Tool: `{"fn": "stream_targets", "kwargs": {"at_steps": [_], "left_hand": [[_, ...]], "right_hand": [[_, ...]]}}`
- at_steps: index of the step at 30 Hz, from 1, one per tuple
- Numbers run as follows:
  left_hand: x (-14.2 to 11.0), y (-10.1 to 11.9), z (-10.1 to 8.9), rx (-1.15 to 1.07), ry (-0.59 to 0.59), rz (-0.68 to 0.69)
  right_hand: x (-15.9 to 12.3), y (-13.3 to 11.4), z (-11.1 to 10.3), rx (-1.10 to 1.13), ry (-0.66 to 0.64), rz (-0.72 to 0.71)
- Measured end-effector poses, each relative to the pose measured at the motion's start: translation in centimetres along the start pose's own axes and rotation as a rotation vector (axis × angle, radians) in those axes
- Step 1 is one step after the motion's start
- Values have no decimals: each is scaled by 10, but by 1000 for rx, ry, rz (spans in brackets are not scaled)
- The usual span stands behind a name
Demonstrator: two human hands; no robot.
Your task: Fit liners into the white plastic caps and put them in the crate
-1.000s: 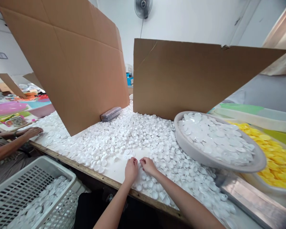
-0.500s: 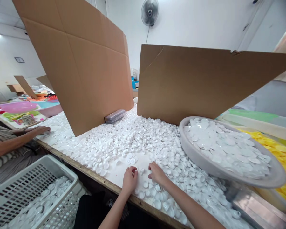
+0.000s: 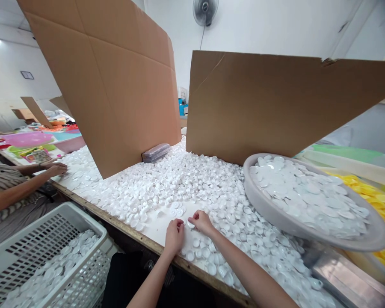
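My right hand [image 3: 202,221] pinches a small white round plastic piece [image 3: 191,225] between thumb and fingertips, just above the bench. Close beside it, my left hand [image 3: 175,235] has its fingers curled together near the bench edge; whatever they hold, if anything, is too small to make out. A few flat white discs [image 3: 177,209] lie on the bare patch beyond my fingertips. Many small white cup-shaped pieces [image 3: 186,179] cover the bench around both hands, with more of them under my right forearm.
A grey basin [image 3: 253,188] heaped with white discs stands right. Cardboard sheets [image 3: 115,94] [image 3: 259,102] rise behind the pile, near a clear plastic box [image 3: 155,152]. Left, below the bench edge, sits a slatted basket [image 3: 51,226] of white pieces. A co-worker's hands [image 3: 54,169] rest at the far left.
My right hand has moved slightly left and away from me, nearer my left hand, and now pinches a white piece. My left hand has barely moved. The camera view has shifted slightly.
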State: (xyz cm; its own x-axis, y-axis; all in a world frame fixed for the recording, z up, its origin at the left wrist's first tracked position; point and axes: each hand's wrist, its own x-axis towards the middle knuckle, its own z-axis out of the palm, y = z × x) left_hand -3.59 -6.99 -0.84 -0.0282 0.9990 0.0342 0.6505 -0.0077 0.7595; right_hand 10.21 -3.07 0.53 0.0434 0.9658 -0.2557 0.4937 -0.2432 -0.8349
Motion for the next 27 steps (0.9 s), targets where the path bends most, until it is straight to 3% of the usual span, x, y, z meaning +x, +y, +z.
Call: {"fn": "stream_targets", "kwargs": {"at_steps": [6,11,21,27], "left_hand": [[20,23,12,96,79,31],[43,46,25,296,132,-13],[40,30,33,411,162,59],[62,48,30,351,136,-33]], "right_hand": [[-4,4,2,72,-43,79],[-1,12,11,128,27,79],[7,16,11,198,-23,143],[3,12,13,130,47,161]]}}
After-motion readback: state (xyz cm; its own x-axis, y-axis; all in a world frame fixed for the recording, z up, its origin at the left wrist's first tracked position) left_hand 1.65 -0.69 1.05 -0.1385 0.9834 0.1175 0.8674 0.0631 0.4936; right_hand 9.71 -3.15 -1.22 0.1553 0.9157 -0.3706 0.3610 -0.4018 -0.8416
